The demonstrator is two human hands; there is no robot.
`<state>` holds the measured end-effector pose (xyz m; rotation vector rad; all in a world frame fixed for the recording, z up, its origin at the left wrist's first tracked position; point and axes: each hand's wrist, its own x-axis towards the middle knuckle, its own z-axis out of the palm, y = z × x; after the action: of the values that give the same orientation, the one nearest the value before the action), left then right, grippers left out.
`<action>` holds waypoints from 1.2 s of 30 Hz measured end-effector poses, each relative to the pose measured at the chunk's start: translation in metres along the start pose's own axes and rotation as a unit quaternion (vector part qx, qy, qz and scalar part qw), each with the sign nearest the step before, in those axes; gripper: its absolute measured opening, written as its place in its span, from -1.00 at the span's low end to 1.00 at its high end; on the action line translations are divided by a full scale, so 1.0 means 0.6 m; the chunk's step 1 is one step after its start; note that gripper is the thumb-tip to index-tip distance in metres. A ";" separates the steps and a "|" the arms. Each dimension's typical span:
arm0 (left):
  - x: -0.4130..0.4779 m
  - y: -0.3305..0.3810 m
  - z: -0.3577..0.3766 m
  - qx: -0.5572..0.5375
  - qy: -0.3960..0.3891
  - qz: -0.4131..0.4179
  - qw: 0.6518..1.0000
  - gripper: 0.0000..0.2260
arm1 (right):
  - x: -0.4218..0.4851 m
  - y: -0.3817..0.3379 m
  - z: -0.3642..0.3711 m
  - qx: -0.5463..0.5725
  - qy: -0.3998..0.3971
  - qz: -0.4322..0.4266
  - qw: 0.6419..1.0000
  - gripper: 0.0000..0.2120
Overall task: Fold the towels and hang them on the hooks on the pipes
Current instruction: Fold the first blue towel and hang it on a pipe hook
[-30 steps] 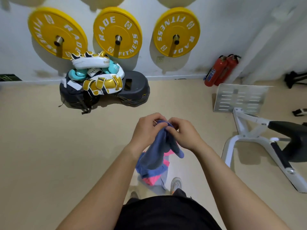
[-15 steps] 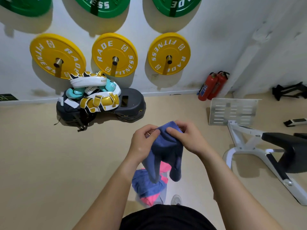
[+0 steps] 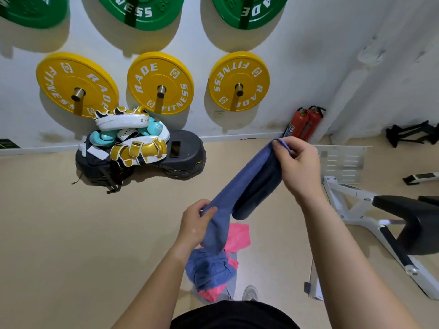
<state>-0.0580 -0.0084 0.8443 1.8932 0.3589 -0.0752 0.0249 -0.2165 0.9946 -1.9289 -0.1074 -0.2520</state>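
Both hands stretch a blue terry towel (image 3: 247,181): right hand (image 3: 298,166) fingers pinch its upper corner, left hand (image 3: 196,223) fingers pinch its lower edge.

held towel (image 3: 240,184): periwinkle blue, plain
towel pile (image 3: 209,269): blue and pink
lower weight plates (image 3: 160,83): yellow, white lettering
upper weight plates (image 3: 140,10): green, white lettering
fire extinguishers (image 3: 304,123): red
strike pads (image 3: 140,151): white, gold and teal
floor (image 3: 59,233): beige
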 end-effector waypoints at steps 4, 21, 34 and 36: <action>0.008 0.025 -0.027 -0.015 0.044 0.036 0.998 -0.86 | 0.002 0.055 -0.014 -0.224 -0.015 0.057 0.973 -0.76; 0.000 0.042 -0.009 0.032 0.000 0.062 0.998 -0.86 | -0.067 0.083 0.086 -0.196 -0.304 0.009 0.932 -0.94; 0.013 0.032 -0.029 0.092 0.025 0.105 0.990 -0.85 | -0.012 0.105 -0.001 -0.323 -0.192 0.134 0.917 -0.72; 0.017 0.059 -0.022 0.151 0.005 0.162 0.975 -0.85 | -0.031 0.112 0.024 -0.289 -0.227 0.104 0.924 -0.55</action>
<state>-0.0397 -0.0045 0.8788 2.2313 0.0405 0.1037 0.0214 -0.2269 0.9243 -2.5383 -0.1439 0.3539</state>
